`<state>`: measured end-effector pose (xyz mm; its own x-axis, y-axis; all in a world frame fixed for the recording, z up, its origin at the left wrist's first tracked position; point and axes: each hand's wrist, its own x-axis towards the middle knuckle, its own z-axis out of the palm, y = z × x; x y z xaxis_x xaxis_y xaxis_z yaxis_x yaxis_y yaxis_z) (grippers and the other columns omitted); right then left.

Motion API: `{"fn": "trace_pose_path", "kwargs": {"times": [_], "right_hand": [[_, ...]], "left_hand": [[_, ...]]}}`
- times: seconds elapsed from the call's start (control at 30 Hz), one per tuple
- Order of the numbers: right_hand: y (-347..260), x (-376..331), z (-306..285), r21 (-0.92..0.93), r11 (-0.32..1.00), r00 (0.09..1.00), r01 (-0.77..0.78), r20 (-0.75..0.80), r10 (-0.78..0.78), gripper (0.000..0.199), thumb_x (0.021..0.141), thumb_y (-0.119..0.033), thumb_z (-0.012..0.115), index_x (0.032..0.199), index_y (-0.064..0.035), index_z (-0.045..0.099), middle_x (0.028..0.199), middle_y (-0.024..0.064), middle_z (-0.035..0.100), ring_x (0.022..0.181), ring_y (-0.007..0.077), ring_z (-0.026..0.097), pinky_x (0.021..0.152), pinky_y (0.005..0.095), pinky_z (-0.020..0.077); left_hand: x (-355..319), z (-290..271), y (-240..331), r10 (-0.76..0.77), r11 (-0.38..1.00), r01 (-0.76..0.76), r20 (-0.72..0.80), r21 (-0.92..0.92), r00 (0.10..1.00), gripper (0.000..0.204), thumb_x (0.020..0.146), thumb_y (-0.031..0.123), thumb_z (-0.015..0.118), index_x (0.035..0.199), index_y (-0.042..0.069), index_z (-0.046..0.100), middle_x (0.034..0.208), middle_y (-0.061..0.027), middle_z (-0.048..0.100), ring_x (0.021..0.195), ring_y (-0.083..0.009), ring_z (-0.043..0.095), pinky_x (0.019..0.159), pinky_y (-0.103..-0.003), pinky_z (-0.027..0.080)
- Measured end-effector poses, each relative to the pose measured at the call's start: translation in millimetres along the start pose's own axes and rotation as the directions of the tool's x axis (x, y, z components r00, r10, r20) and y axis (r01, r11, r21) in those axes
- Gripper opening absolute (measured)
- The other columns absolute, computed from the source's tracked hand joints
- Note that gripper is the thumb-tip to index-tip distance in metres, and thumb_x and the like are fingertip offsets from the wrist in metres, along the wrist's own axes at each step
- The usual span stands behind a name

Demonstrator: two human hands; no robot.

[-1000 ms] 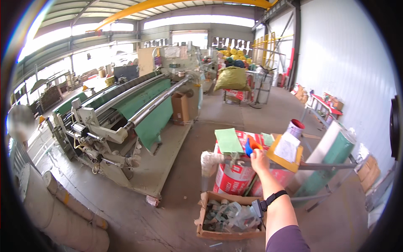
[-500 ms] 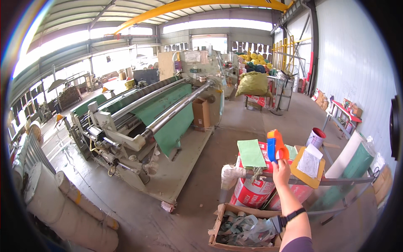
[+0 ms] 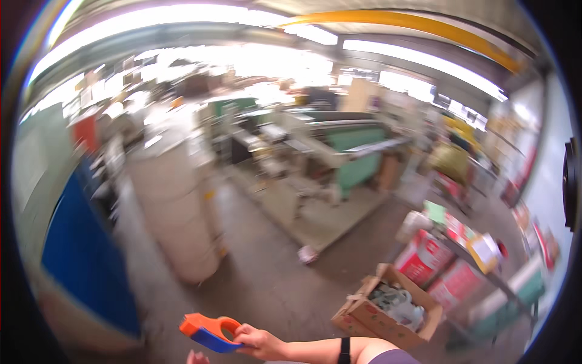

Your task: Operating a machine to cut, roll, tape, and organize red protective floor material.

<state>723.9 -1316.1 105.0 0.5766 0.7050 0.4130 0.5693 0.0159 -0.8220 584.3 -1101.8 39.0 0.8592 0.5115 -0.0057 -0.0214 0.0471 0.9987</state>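
My right hand (image 3: 259,343) is closed on one end of an orange-and-blue hand tool (image 3: 208,326) with a round opening through it; its exact kind does not show. The tool lies slantwise over the floor at the lower edge, its squared orange end pointing left. Just below that end, the fingertips of my left hand (image 3: 197,358) poke into view, a little apart and not touching the tool. The rest of this hand is cut off by the picture's edge. A black band circles my right forearm.
A cardboard box (image 3: 359,306) of scrap strips stands right of my forearm, before a metal-framed table with red-and-white drums (image 3: 418,258) under it. A large machine (image 3: 315,161) with green sheet fills the middle. Pale rolls (image 3: 176,212) and a blue panel (image 3: 88,255) stand left.
The view has swung left, blurring the scene. My right hand has brought the tool from beside the table down to the lower edge. My left fingertips have come into view.
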Motion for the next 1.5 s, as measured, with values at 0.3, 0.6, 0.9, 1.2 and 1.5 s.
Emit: {"fn": "trace_pose_path", "kwargs": {"times": [0.3, 0.6, 0.9, 1.2, 1.5], "right_hand": [[-111, 126, 332, 0.394, 0.917, 0.766, 0.064, 0.569, -0.298, 0.022, 0.082, -0.007, 0.074, 0.1, -0.0015, 0.064, 0.105, 0.0124, 0.056, 0.095, 0.0254, 0.058, 0.075, 0.0327, 0.0501], [-143, 229, 597, 0.446, 0.889, 0.484, -0.105, 0.804, -0.346, 0.022, 0.09, -0.018, 0.066, 0.108, -0.0062, 0.066, 0.107, 0.0137, 0.059, 0.086, 0.03, 0.063, 0.078, 0.0362, 0.0527], [-94, 392, 870, 0.066, 0.995, 0.447, -0.073, 0.894, -0.027, 0.026, 0.09, -0.03, 0.058, 0.095, -0.0079, 0.071, 0.096, 0.0133, 0.07, 0.09, 0.0328, 0.066, 0.079, 0.0395, 0.0523], [-55, 506, 1067, -0.183, 0.935, 0.586, -0.303, 0.738, 0.334, 0.023, 0.09, -0.02, 0.061, 0.099, 0.0003, 0.068, 0.074, 0.0059, 0.064, 0.067, 0.0144, 0.062, 0.061, 0.0312, 0.05], [-4, 582, 1150, -0.297, 0.909, 0.793, -0.294, 0.455, 0.405, 0.027, 0.089, -0.027, 0.063, 0.092, -0.0001, 0.068, 0.078, 0.009, 0.067, 0.075, 0.0177, 0.065, 0.067, 0.0355, 0.0508]], "left_hand": [[-110, -238, 104, 0.124, 0.931, -0.303, -0.602, -0.204, 0.789, 0.054, 0.099, 0.017, 0.053, 0.144, -0.001, 0.03, 0.133, -0.0088, 0.049, 0.12, -0.0171, 0.048, 0.105, -0.034, 0.036], [-180, -491, 85, 0.011, 0.986, -0.167, -0.997, -0.003, 0.083, 0.044, 0.092, 0.017, 0.061, 0.13, -0.003, 0.049, 0.129, -0.015, 0.055, 0.119, -0.0213, 0.053, 0.105, -0.035, 0.038], [-370, -637, -10, 0.147, 0.826, 0.542, -0.87, -0.154, -0.47, 0.065, 0.096, 0.031, 0.059, 0.142, -0.007, 0.034, 0.14, -0.0204, 0.045, 0.128, -0.0297, 0.045, 0.109, -0.038, 0.035], [-389, -826, -108, -0.73, 0.679, -0.527, -0.543, -0.51, -0.415, 0.017, 0.093, 0.013, 0.052, 0.097, 0.016, 0.069, 0.058, -0.0028, 0.051, 0.041, -0.018, 0.044, 0.035, -0.029, 0.033], [-325, -1211, -49, -0.018, 0.761, 0.649, -1.0, -0.001, 0.02, 0.014, 0.09, 0.012, 0.062, 0.1, 0.008, 0.071, 0.082, -0.0017, 0.067, 0.066, -0.013, 0.06, 0.056, -0.027, 0.048]]}}
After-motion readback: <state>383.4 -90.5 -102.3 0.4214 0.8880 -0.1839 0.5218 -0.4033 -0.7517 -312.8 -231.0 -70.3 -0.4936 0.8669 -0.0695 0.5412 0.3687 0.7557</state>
